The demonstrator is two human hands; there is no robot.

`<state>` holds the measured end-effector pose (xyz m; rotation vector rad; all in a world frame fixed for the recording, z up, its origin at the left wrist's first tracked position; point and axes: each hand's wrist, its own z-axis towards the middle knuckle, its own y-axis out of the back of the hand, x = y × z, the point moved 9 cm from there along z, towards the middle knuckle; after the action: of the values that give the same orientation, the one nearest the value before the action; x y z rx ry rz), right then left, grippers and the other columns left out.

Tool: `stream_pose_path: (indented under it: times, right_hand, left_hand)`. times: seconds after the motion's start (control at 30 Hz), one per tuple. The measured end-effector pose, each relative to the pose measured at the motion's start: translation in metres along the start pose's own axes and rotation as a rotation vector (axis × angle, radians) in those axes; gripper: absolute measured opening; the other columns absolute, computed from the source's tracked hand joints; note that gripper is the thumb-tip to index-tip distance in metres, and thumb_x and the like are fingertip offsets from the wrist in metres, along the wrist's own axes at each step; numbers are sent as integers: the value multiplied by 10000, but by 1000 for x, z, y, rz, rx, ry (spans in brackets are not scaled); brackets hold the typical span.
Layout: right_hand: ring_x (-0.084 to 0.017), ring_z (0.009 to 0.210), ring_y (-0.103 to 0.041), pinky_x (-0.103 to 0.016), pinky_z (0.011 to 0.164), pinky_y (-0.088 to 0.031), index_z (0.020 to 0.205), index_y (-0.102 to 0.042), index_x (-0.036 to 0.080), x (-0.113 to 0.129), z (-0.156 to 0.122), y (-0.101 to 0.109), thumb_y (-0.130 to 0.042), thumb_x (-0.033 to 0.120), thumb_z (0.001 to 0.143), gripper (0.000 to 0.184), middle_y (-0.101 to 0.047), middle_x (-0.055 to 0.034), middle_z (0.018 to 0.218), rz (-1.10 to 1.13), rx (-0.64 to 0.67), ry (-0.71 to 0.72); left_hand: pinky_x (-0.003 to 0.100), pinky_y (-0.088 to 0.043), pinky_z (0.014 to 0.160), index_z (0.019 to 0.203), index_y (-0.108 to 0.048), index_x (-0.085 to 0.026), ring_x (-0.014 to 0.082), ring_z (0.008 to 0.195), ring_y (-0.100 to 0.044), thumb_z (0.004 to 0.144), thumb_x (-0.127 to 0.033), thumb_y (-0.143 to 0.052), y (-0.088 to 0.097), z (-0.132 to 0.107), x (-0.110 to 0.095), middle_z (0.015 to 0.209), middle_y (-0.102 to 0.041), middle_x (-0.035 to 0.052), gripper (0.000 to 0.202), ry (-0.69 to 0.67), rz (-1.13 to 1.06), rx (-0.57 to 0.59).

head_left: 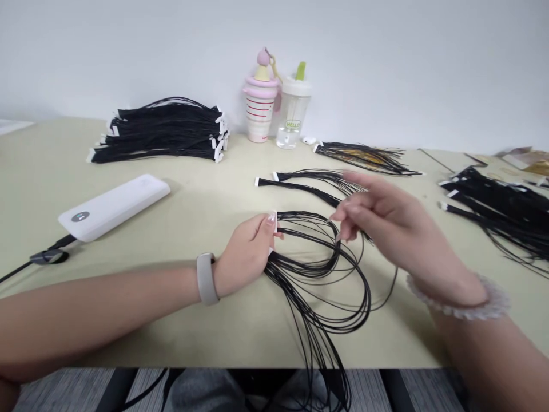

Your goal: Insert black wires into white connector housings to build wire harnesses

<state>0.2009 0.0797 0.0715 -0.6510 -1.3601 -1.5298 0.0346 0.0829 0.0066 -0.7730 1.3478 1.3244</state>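
The left forearm is lying low, reaching in from the left across the near edge of the table, and the left hand is curling closed, thumb pressing toward the fingers. The right hand is hovering raised and open, fingers loosely extended toward the left hand, while the right forearm is angling in from the lower right.

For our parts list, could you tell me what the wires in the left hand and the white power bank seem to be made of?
The black wires look plastic-sheathed: glossy, bending in loose loops; any core is hidden. The white power bank looks like smooth moulded plastic, with a soft sheen, though it could be coated metal.
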Motion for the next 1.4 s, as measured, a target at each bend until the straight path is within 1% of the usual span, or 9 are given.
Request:
stream_pose_path:
  times: [0.07, 0.13, 0.17, 0.23, 0.37, 0.57, 0.93, 1.2, 1.4]
  right_hand:
    - [-100, 617, -592, -238, 566, -492, 1054, -589, 187, 5, -3, -17, -499, 247, 832, 248, -642, -31, 784, -191, 61, 75]
    - [-111, 705, -604, -242, 650, -489, 871, -651, 184, 10, -4, -27, -516, 237, 823, 153, -658, -30, 811, -359, 68, 157]
    - [-115, 739, -605, -239, 678, -483, 829, -659, 187, 12, -5, -30, -526, 232, 818, 140, -664, -27, 818, -405, 64, 188]
    - [-112, 728, -599, -226, 661, -466, 801, -664, 188, 13, -6, -32, -532, 244, 816, 144, -670, -23, 804, -436, 44, 209]
    - [-83, 590, -533, -201, 538, -394, 762, -660, 171, 12, -7, -35, -515, 295, 827, 202, -643, -12, 692, -455, 8, 190]
    - [-44, 490, -346, -191, 483, -287, 596, -547, 136, 13, -8, -44, -484, 284, 843, 295, -457, 37, 509, -457, 28, 206]
    - [-46, 495, -264, -202, 480, -243, 532, -362, 148, 11, -7, -49, -438, 290, 862, 367, -308, 49, 499, -443, 86, 190]
    - [-46, 495, -252, -199, 479, -237, 546, -332, 151, 5, -5, -46, -418, 320, 874, 379, -286, 52, 501, -477, 77, 138]
    - [-45, 492, -246, -199, 478, -231, 538, -313, 150, 6, -4, -49, -422, 303, 867, 378, -280, 53, 497, -468, 93, 140]
  left_hand:
    - [232, -384, 591, 591, -379, -170, 99, 573, -438, 895, -423, -284, 0, 0, -1, 572, -432, -18, 407, 4, 13, 6]
    - [230, -373, 575, 590, -385, -167, 96, 566, -432, 895, -419, -288, 1, 0, -3, 585, -445, -14, 408, -2, 33, -3]
    - [228, -370, 572, 588, -387, -165, 94, 566, -432, 896, -414, -290, 1, 0, -4, 588, -450, -12, 408, -8, 43, -5]
    - [223, -369, 572, 581, -382, -163, 90, 566, -433, 900, -403, -288, 2, 0, -6, 586, -450, -12, 410, -21, 47, -7]
    - [221, -364, 575, 581, -378, -164, 88, 567, -428, 907, -392, -271, 1, -1, -7, 586, -446, -12, 411, -44, 56, -5]
    - [224, -350, 572, 588, -392, -160, 88, 562, -415, 910, -379, -268, 0, -2, -9, 591, -446, -12, 409, -62, 80, 4]
    - [229, -345, 560, 588, -393, -167, 97, 557, -415, 906, -398, -269, 0, -2, -7, 575, -440, -11, 413, -50, 70, 9]
    - [227, -355, 593, 585, -397, -164, 98, 590, -438, 913, -374, -260, -2, -1, -10, 603, -454, -7, 413, -77, 83, 26]
    - [231, -361, 606, 586, -392, -167, 102, 600, -444, 914, -378, -257, -3, -2, -8, 608, -457, -6, 412, -72, 88, 37]
